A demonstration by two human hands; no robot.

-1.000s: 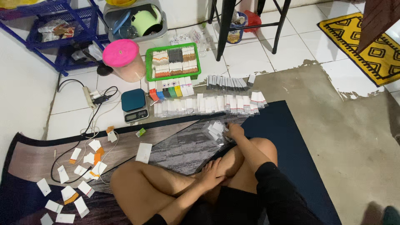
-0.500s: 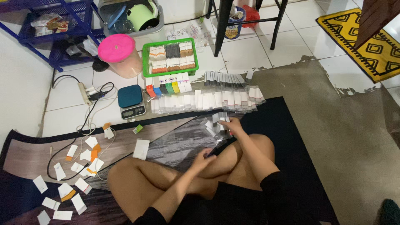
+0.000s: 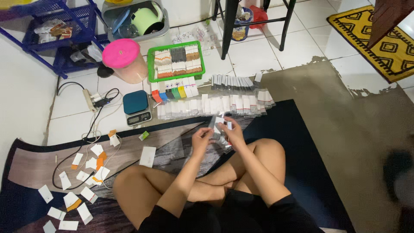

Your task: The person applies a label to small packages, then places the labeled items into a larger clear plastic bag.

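Observation:
I sit cross-legged on a dark mat (image 3: pixel 297 142). My left hand (image 3: pixel 202 139) and my right hand (image 3: pixel 233 132) meet in front of my knees, both gripping a small clear packet with a white card (image 3: pixel 217 124). More clear packets (image 3: pixel 224 144) lie on the mat just under my hands. Rows of small white packets (image 3: pixel 215 103) are laid out on the floor beyond my hands. A green basket (image 3: pixel 150 64) behind them holds stacks of packets.
A blue digital scale (image 3: pixel 136 106) stands left of the rows, beside a pink-lidded jar (image 3: pixel 123 60) and a power strip with cables (image 3: pixel 91 100). White and orange paper slips (image 3: pixel 82 172) lie scattered at left. A black stool's legs (image 3: pixel 227 26) and a yellow rug (image 3: pixel 379 43) are farther back.
My left hand has risen from my lap to meet the right hand at the packet. My right hand lifted off the mat, and the view drew closer.

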